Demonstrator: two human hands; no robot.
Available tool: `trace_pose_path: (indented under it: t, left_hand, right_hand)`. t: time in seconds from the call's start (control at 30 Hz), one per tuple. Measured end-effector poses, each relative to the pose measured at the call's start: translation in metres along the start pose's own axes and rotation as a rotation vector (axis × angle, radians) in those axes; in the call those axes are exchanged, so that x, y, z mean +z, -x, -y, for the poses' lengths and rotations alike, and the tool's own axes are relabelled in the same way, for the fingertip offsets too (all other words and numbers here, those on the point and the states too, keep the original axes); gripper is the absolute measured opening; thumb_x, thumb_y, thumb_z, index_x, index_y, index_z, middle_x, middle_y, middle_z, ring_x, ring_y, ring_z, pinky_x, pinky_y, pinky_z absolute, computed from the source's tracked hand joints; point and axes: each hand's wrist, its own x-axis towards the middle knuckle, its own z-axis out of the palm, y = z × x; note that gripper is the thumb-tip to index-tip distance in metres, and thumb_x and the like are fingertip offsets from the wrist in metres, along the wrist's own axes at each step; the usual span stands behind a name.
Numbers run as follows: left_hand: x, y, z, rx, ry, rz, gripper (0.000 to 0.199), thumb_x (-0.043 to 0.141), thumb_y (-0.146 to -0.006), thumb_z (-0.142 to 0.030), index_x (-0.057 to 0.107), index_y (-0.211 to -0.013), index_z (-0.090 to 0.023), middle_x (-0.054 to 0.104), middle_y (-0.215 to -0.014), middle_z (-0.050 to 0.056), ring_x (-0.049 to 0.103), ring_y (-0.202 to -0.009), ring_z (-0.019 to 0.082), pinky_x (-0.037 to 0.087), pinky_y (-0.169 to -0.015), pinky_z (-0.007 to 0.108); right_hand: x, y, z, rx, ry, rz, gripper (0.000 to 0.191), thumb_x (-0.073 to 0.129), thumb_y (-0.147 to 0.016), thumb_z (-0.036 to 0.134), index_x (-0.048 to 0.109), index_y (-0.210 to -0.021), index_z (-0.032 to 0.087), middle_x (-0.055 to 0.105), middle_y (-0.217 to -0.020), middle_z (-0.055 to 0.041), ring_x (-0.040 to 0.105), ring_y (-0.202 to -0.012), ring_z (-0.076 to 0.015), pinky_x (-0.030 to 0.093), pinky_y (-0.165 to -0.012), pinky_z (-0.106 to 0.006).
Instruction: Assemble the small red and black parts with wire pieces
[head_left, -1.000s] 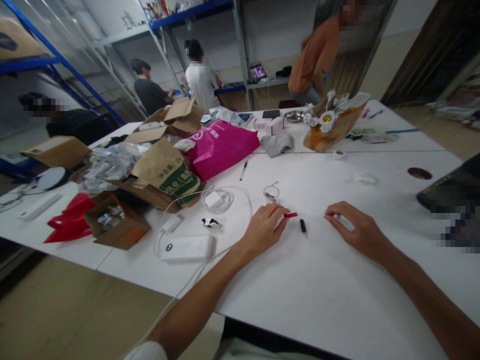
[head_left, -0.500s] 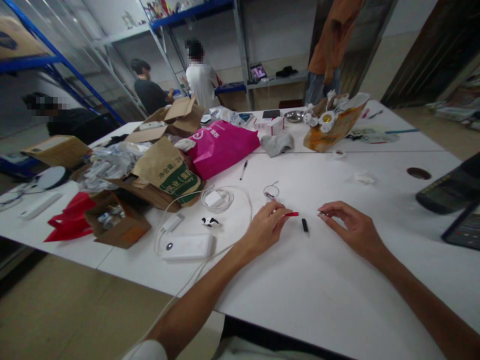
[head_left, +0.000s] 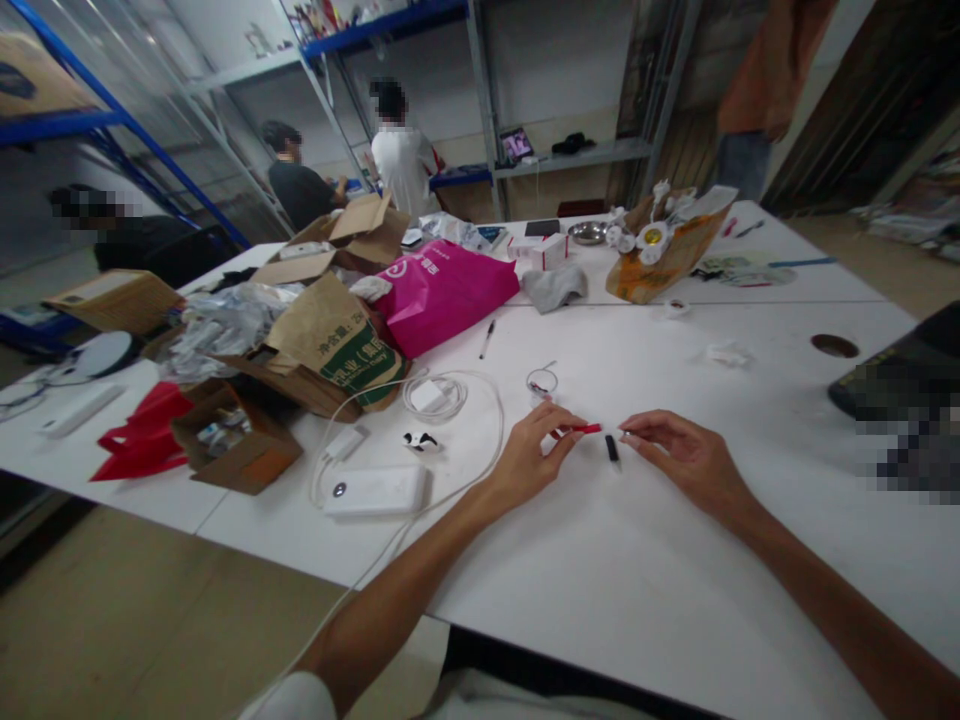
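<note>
My left hand (head_left: pixel 536 440) pinches a slim red stick-like piece (head_left: pixel 590 428), whose end points to the right; its exact kind I cannot make out. Across from it, my right hand (head_left: pixel 686 455) is closed in a pinch on a tiny metallic-looking piece (head_left: pixel 625 433), mostly covered by the fingertips. Between the hands, a short black piece with a thin pale tip (head_left: pixel 613 449) lies on the white table (head_left: pixel 600 560). Just beyond my left hand rests a small coiled wire (head_left: pixel 543 380).
Left of my hands lie a white power bank (head_left: pixel 379 493), a coiled white cable with a charger (head_left: pixel 429 397) and a small black-and-white object (head_left: pixel 421 441). Further back are a pen (head_left: pixel 487 340), a magenta bag (head_left: pixel 450 295) and an open carton (head_left: pixel 240 455). People are in the background.
My right hand has moved left, bringing its small piece closer to the red one. The red piece shifted slightly right. A person in orange at the back moved to the right.
</note>
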Motion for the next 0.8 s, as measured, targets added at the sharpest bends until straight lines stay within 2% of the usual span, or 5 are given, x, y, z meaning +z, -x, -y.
trace_pose_path:
  t: [0.3,0.47,0.8]
  left_hand:
    - [0.005,0.004,0.001,0.018,0.0,0.044,0.019,0.066,-0.11,-0.031,0.08,-0.117,-0.019,0.078,-0.108,0.01,0.073,-0.102,0.02,0.062,-0.096,0.038]
    - [0.007,0.006,0.003,0.029,0.015,0.066,0.018,0.067,-0.109,-0.027,0.08,-0.117,-0.017,0.077,-0.107,0.01,0.073,-0.101,0.019,0.061,-0.094,0.035]
    - [0.007,0.007,0.003,0.011,0.042,0.081,0.018,0.072,-0.107,-0.029,0.081,-0.116,-0.017,0.077,-0.11,0.011,0.074,-0.101,0.02,0.062,-0.095,0.034]
  right_hand:
    - [0.006,0.001,0.01,-0.025,-0.013,0.035,0.032,0.087,-0.092,0.056,0.085,-0.104,0.026,0.083,-0.107,-0.0082,0.08,-0.099,-0.0255,0.068,-0.097,-0.039]
    - [0.009,0.003,0.005,-0.021,-0.033,0.07,0.03,0.089,-0.091,0.052,0.085,-0.105,0.026,0.082,-0.106,-0.0081,0.079,-0.098,-0.0249,0.068,-0.093,-0.037]
    - [0.009,0.006,0.0,-0.068,-0.029,0.089,0.023,0.09,-0.092,0.045,0.085,-0.106,0.027,0.082,-0.109,-0.0073,0.079,-0.104,-0.0254,0.067,-0.096,-0.037]
